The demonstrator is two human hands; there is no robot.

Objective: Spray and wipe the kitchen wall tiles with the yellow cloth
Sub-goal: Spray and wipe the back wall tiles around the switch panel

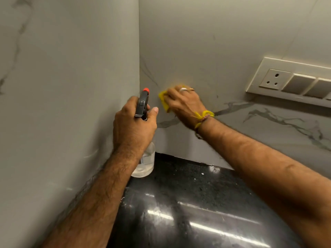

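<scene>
Black counter (197, 203) below; left hand (133, 127) grips spray bottle (143, 108); right hand (184, 102) presses yellow cloth (163, 99) on wall tiles (206, 42)

No legible text, label, brand, number or sign noted. The spray bottle (143, 158) bears none, nor does the switch plate (290, 81) to its right.

The scene is viewed by one head-worn wide-angle camera, aimed forward and down into a corner of the wall tiles (206, 42). Both forearms are framed close from behind, with the black countertop (188, 203) seen steeply below.
</scene>
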